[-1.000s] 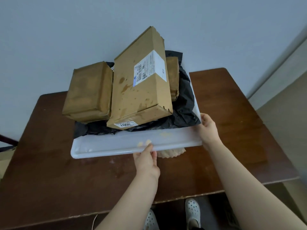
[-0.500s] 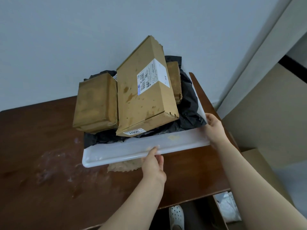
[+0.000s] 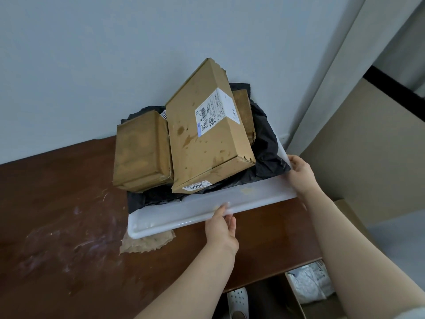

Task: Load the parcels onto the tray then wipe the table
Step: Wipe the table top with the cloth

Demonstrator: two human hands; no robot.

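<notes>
Holding the white tray by its rim, both hands are at work on its near side. The left hand takes the near edge at about 6 o'clock, its grip a pinch with the thumb on top of the rim and the fingers tucked beneath. The right hand is at the near right corner, about 4 o'clock, its grip wrapped round the corner.

All the parcels sit on the tray. A black bag lies at the bottom, and a large cardboard box with a white label leans tilted on top at the centre. A brown wrapped parcel touches the box at 9 o'clock, and a smaller brown parcel peeks out behind the box at 2 o'clock.

The tray is over the dark wooden tabletop, towards its far right side (whether it rests there or is lifted clear, I cannot tell). A crumpled brown paper sheet lies on the tabletop with part of it under the tray's 7 o'clock corner. Whitish smears mark the wood at 9 o'clock of that sheet. Below the tabletop's near edge a white shoe shows on the floor.
</notes>
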